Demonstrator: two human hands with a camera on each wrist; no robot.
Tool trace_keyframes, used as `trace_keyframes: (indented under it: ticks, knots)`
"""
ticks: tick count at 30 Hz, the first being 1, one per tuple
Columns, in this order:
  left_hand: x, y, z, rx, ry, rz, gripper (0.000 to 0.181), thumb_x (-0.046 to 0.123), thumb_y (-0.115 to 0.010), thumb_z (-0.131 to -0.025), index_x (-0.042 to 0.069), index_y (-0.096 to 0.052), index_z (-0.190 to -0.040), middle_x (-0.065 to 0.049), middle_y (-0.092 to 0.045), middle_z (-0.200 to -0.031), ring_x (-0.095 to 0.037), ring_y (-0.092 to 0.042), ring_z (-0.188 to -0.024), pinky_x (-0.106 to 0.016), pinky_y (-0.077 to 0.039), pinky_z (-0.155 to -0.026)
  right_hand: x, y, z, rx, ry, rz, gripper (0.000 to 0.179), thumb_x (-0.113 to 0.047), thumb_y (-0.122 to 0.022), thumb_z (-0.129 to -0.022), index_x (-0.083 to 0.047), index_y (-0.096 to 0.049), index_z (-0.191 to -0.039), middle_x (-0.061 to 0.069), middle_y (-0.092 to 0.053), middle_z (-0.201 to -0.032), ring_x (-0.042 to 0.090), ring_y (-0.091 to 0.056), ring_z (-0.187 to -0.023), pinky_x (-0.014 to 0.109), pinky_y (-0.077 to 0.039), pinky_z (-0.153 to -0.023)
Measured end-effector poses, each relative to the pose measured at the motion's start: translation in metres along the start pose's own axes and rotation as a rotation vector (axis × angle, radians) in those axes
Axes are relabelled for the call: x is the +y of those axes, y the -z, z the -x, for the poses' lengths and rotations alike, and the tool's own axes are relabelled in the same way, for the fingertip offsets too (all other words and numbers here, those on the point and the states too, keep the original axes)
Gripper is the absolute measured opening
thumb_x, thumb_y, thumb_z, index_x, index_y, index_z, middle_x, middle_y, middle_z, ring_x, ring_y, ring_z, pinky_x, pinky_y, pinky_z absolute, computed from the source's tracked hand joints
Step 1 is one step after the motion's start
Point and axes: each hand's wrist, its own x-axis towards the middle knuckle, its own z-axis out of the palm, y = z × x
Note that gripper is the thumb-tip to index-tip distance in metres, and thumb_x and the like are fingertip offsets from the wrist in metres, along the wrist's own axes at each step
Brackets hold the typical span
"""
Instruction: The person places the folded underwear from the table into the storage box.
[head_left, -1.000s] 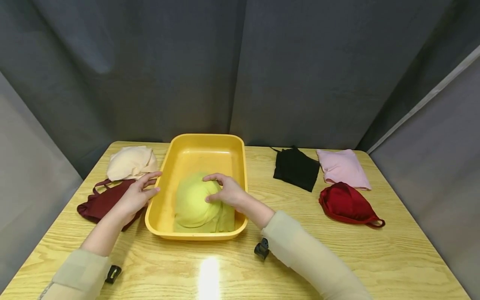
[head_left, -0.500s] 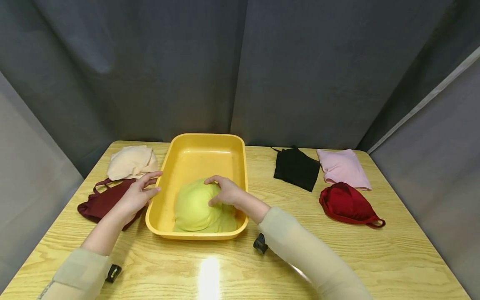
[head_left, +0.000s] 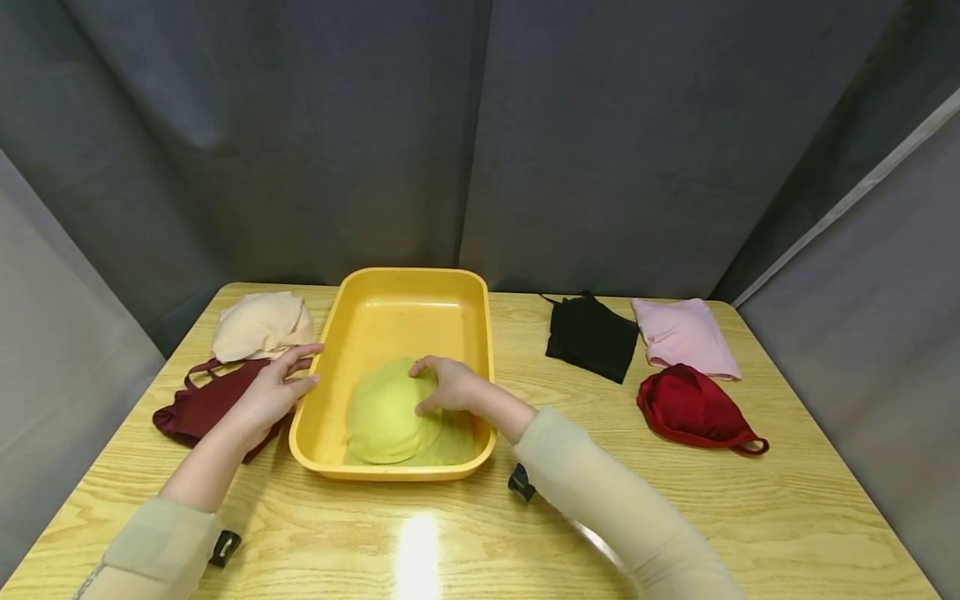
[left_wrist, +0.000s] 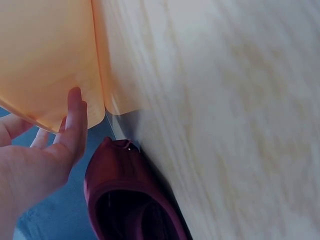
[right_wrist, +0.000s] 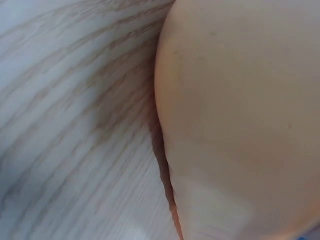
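A yellow-green bra (head_left: 390, 417) with a rounded cup lies in the front half of the yellow basin (head_left: 408, 321). My right hand (head_left: 453, 387) reaches over the basin's right side, thumb and bent fingers around the cup. The right wrist view holds only the basin's outer wall (right_wrist: 230, 110); the hand is hidden there. At the left rim, the extended fingers of my left hand (head_left: 273, 396) touch the basin. One finger (left_wrist: 75, 112) lies along its outer wall in the left wrist view. A maroon bra (head_left: 217, 404) sits just beyond that hand.
Left of the basin, behind the maroon bra, is a beige folded garment (head_left: 262, 325). On the right lie a black garment with thin straps (head_left: 592, 337), a pink one (head_left: 686, 337) and a dark red bra (head_left: 697, 408). Grey curtains (head_left: 600, 150) stand behind the wooden table (head_left: 337, 533).
The yellow-green cup has sunk flatter and its upper edge has come nearer the front. My right hand has shifted slightly toward me with it. The left hand stays at the rim.
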Motion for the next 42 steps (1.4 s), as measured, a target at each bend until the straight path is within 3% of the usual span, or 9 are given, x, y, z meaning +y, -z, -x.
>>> trace_keyframes:
  ticks: [12, 21, 30, 42]
  knots:
    - [0.002, -0.001, 0.002, 0.000, -0.011, -0.013, 0.054, 0.015, -0.048, -0.099, 0.015, -0.027, -0.149, -0.023, -0.030, -0.145, -0.032, -0.049, -0.114, -0.029, -0.051, -0.075, -0.006, 0.013, 0.012, 0.031, 0.104, 0.143, 0.063, -0.020, -0.082, -0.074, -0.012, -0.054, -0.130, 0.017, -0.047, -0.137, 0.031, -0.042, -0.128, 0.041, -0.035, -0.105]
    - [0.003, 0.000, 0.002, -0.001, -0.003, -0.021, 0.054, 0.014, -0.048, -0.099, 0.015, -0.027, -0.149, -0.024, -0.029, -0.146, -0.036, -0.046, -0.119, -0.031, -0.051, -0.077, -0.016, 0.034, 0.031, 0.032, 0.198, 0.087, 0.060, -0.018, -0.077, -0.079, -0.010, -0.051, -0.132, 0.017, -0.049, -0.136, 0.037, -0.045, -0.124, 0.045, -0.039, -0.102]
    - [0.002, 0.000, 0.002, 0.001, 0.002, -0.028, 0.054, 0.015, -0.048, -0.099, 0.015, -0.028, -0.149, -0.023, -0.030, -0.146, -0.036, -0.046, -0.119, -0.030, -0.050, -0.077, -0.028, 0.052, 0.051, 0.058, 0.253, 0.105, 0.061, -0.021, -0.077, -0.079, -0.012, -0.050, -0.133, 0.006, -0.052, -0.134, 0.029, -0.052, -0.118, 0.040, -0.044, -0.096]
    - [0.001, 0.001, 0.001, 0.008, 0.006, -0.035, 0.053, 0.014, -0.048, -0.099, 0.016, -0.029, -0.149, -0.021, -0.032, -0.144, -0.032, -0.050, -0.110, -0.028, -0.050, -0.073, -0.028, 0.083, 0.076, 0.089, 0.279, 0.004, 0.058, -0.020, -0.076, -0.080, -0.016, -0.051, -0.132, 0.007, -0.053, -0.132, 0.025, -0.053, -0.115, 0.042, -0.046, -0.095]
